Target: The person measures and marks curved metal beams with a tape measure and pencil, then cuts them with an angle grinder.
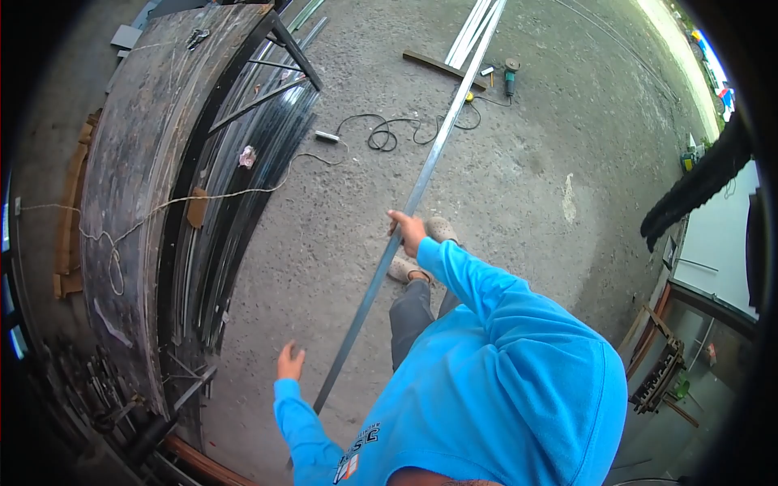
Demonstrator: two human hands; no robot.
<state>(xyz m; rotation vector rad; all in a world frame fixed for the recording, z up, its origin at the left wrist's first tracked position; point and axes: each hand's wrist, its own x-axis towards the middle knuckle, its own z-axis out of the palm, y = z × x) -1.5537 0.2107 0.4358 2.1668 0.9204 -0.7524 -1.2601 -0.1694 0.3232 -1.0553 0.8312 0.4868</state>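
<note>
A long grey metal bar (365, 304) runs diagonally from the top of the view down past my body, its lower part passing behind my left sleeve. My right hand (411, 232) is closed around it near the middle, above my shoes (442, 230). To the left of the bar, my left hand (290, 362) is held out with thumb and fingers apart, touching nothing. At the upper end, the bar passes beside several white bars (468, 34) and over a short dark bar (429, 61) on the concrete floor.
An angle grinder (510, 73) lies at the upper right with its black cable (381, 134) looped on the floor. On the left stands a long worn table (130, 162), with stacked metal profiles (243, 186) beside it. A thin cord (235, 194) crosses the table towards a small silver object (327, 137).
</note>
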